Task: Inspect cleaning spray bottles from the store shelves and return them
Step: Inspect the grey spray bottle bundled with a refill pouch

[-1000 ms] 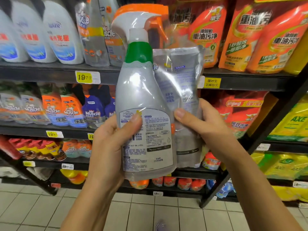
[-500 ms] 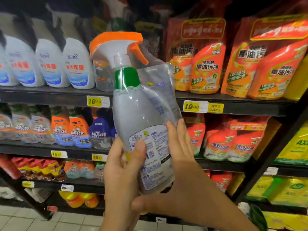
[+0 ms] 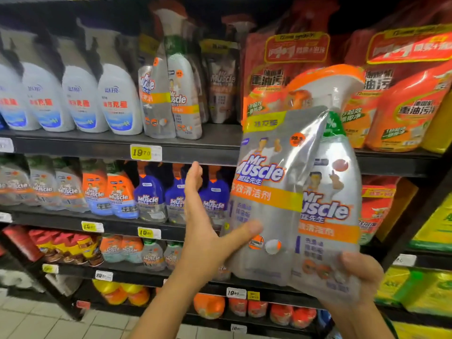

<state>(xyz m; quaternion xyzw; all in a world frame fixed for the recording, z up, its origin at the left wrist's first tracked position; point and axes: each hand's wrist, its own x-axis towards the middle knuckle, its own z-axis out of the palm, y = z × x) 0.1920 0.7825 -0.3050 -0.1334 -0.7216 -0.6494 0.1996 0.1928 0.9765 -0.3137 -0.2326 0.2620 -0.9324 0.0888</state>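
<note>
Now, right hand [image 3: 359, 277] gripping spray bottle pack [image 3: 293, 204] base, left hand [image 3: 205, 231] fingers [image 3: 193, 182] straight, wide

Orange refill pouches [image 3: 411, 111] (top right), yellow price tag [image 3: 140, 152], tiled floor [image 3: 24, 321].

"Mr Muscle" on spray bottle [image 3: 327, 211]

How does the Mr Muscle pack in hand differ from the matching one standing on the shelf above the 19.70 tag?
The held pack leans, its trigger head tipped right; the shelf pack stands upright. The right hand grips the held pack at its bottom corner and the left hand touches it with its thumb; the shelf pack rests untouched on the shelf. Both are silver Mr Muscle sets: spray bottle plus pouch.
</note>
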